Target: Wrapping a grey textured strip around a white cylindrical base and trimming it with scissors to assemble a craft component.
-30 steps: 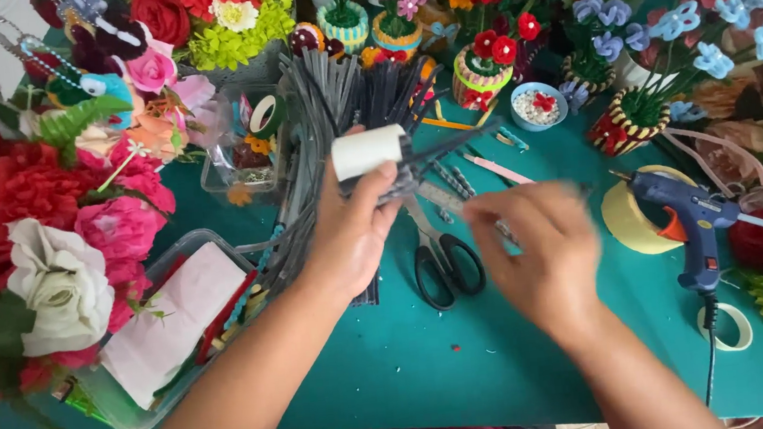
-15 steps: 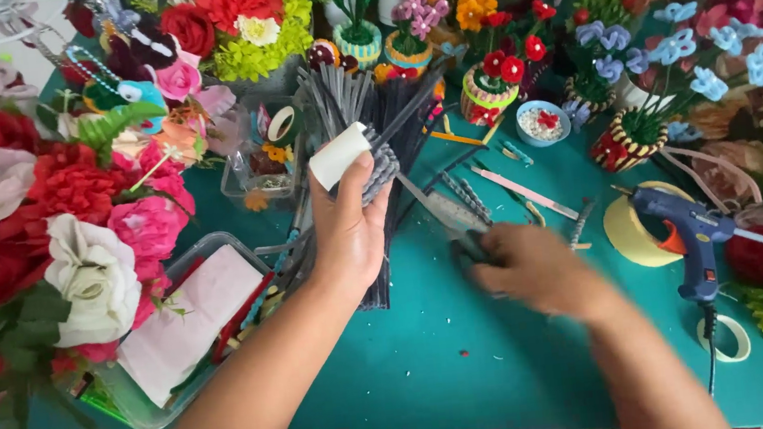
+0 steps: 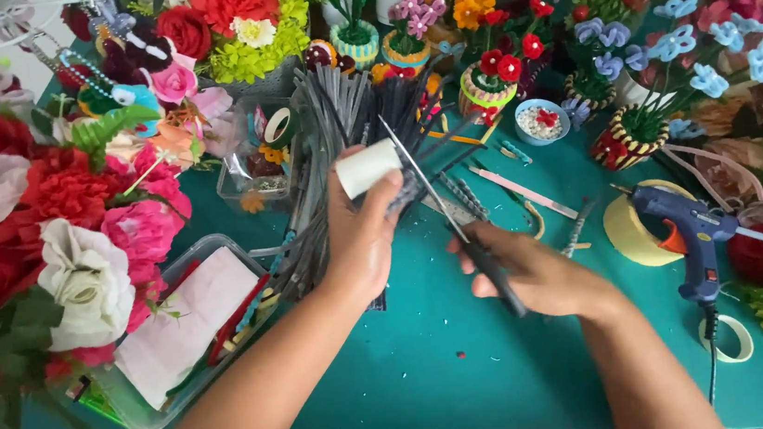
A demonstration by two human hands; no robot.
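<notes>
The left hand [image 3: 367,235] keeps its grip closed around a small white roll [image 3: 368,167], now lifted a little higher above the teal tabletop [image 3: 434,368] than a second ago, with the thumb pressed on the roll's near end. The right hand [image 3: 536,269], which a second ago lay flat over the scissors on the tabletop, has since picked them up: its grip is closed on the black handles of the scissors [image 3: 457,226], and the blades now slant up toward the roll, their tip just beside it. Behind both hands lies the bundle of dark stems [image 3: 344,115], unmoved. The blue glue gun [image 3: 691,231] and the yellow tape roll [image 3: 630,232] rest where they were, to the right.
</notes>
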